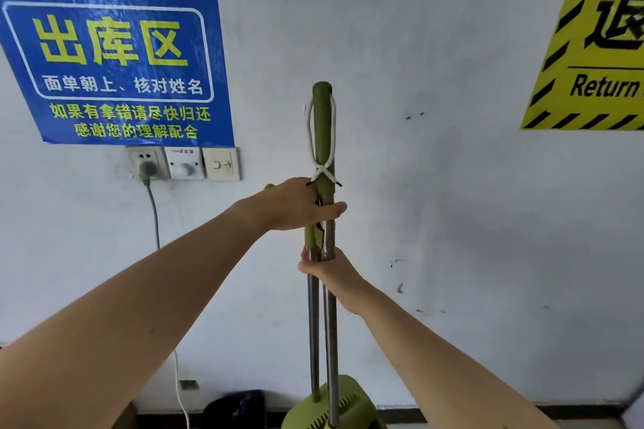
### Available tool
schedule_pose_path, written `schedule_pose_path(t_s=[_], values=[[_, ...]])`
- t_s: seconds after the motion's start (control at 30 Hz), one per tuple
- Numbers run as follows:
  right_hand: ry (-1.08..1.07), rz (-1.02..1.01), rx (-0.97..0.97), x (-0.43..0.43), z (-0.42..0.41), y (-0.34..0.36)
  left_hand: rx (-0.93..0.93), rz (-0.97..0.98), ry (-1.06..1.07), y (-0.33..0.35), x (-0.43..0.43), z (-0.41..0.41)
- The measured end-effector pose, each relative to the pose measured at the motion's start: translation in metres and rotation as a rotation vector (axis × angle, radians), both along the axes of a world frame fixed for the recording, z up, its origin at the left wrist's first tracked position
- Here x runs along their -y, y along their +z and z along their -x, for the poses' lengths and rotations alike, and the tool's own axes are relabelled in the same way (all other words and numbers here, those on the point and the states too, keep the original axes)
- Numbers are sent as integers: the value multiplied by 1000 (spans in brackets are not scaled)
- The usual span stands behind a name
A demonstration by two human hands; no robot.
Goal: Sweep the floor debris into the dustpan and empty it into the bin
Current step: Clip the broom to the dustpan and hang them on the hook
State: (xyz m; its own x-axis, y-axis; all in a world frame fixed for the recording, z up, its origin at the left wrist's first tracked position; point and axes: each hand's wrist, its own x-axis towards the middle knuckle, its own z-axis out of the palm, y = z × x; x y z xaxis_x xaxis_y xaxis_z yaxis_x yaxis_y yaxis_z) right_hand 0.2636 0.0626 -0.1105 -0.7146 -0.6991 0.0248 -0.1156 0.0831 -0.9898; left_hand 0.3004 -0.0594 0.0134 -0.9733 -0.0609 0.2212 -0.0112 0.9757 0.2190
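Note:
Two metal poles stand upright side by side against the white wall. The broom handle [323, 129] has a green grip with a white cord loop tied round it. The dustpan pole [313, 324] runs down to the green dustpan [343, 404] with comb teeth at the bottom edge. My left hand [296, 205] is closed round the poles just under the green grip. My right hand [331, 275] grips the poles lower down. The broom head and the floor are out of view.
A blue sign [115, 52] and a row of wall sockets [183, 164] with a grey cable are at the left. A yellow sign [599, 38] hangs at the right. A black bag [237, 406] lies at the wall's foot, left of the dustpan.

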Motion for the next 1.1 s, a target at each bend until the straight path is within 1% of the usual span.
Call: schedule_pose_path(t_s=[0.13,0.2,0.3,0.43,0.67,0.7,0.77,0.87,0.9,0.93,1.0,1.1], values=[[-189,52,-21,0,3,-6,-178,-17,-102,-3,-2,5],[-260,66,-29,-2,6,-10,-201,-12,-139,-5,-6,10],[-278,73,-43,-5,12,-13,-178,-57,-150,-10,-10,16],[-332,79,-44,-10,18,-18,-102,-136,-155,-14,-16,24],[-357,68,-42,-23,31,-27,-48,-207,-204,-17,-33,36],[-354,66,-39,-25,33,-27,-53,-254,-191,-17,-36,37],[-348,52,-24,-32,39,-28,-121,-444,-170,-14,-44,38],[-339,21,7,-44,50,-33,-382,-831,-196,1,-58,45],[-331,15,19,-48,52,-37,-475,-924,-210,8,-62,47],[-328,15,34,-52,55,-40,-550,-965,-231,17,-66,49],[-329,14,67,-59,59,-46,-610,-954,-283,30,-74,51],[-332,5,90,-67,66,-49,-557,-937,-365,38,-83,56]])
